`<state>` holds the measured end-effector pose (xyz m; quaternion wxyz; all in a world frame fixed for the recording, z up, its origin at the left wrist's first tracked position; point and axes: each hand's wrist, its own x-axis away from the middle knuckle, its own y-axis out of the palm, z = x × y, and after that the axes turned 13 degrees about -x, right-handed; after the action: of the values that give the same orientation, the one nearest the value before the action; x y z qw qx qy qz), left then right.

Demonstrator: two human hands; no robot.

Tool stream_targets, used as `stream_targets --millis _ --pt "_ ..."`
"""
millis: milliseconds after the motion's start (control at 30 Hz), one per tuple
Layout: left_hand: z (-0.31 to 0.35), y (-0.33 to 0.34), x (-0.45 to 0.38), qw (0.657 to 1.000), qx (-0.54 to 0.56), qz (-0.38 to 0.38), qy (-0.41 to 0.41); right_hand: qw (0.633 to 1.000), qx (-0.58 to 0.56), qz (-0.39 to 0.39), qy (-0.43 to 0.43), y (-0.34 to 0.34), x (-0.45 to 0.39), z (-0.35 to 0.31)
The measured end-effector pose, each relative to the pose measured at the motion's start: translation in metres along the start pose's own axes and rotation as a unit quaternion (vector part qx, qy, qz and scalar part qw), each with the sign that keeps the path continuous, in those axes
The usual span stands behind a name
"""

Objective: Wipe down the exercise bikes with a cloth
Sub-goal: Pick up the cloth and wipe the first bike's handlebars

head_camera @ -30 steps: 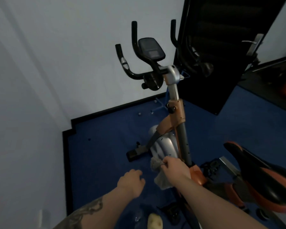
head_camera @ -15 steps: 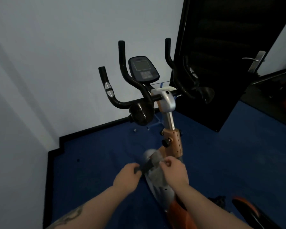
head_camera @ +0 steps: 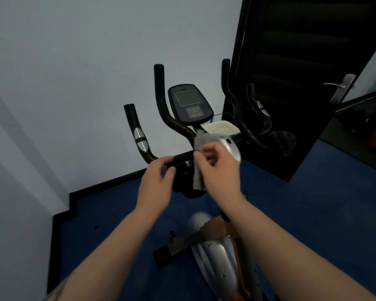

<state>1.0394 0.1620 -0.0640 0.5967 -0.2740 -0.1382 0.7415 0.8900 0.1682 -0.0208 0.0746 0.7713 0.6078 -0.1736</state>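
An exercise bike stands in front of me, with black handlebars [head_camera: 161, 98], a dark console [head_camera: 188, 105] and a silver and orange body [head_camera: 217, 257]. My right hand [head_camera: 219, 168] grips a grey cloth [head_camera: 199, 161], pressed near the silver clamp [head_camera: 230, 146] at the middle of the handlebars. My left hand [head_camera: 157, 183] is at the horizontal bar just left of the cloth, its fingers curled at the bar and loosely apart. I cannot tell whether it grips the bar.
A pale wall is close on the left and behind the bike. A black door [head_camera: 302, 83] with a metal handle [head_camera: 343, 85] stands open at the right. The floor is blue carpet [head_camera: 109, 224] with black skirting. A white tray [head_camera: 219, 128] sits behind the console.
Both hands rose from the bike's lower frame up to the handlebars, carrying the cloth. My left hand let go of the cloth and went to the bar.
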Motion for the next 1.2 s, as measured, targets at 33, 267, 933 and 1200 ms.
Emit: stream_targets --millis 33,267,933,1200 --pt "0.000 0.002 -0.004 1.000 0.003 -0.006 -0.001 0.999 0.035 -0.036 -0.003 0.011 -0.003 0.005" --pt "-0.016 0.020 -0.003 0.994 0.063 -0.048 -0.070 0.964 0.212 -0.078 -0.139 0.036 0.007 0.050" --pt "-0.019 0.030 0.010 0.990 0.121 -0.038 -0.066 0.802 0.460 -0.274 -0.265 0.020 -0.029 0.063" --pt "-0.020 0.027 0.009 0.992 0.091 -0.052 -0.074 0.878 0.373 -0.188 -0.234 0.012 -0.028 0.073"
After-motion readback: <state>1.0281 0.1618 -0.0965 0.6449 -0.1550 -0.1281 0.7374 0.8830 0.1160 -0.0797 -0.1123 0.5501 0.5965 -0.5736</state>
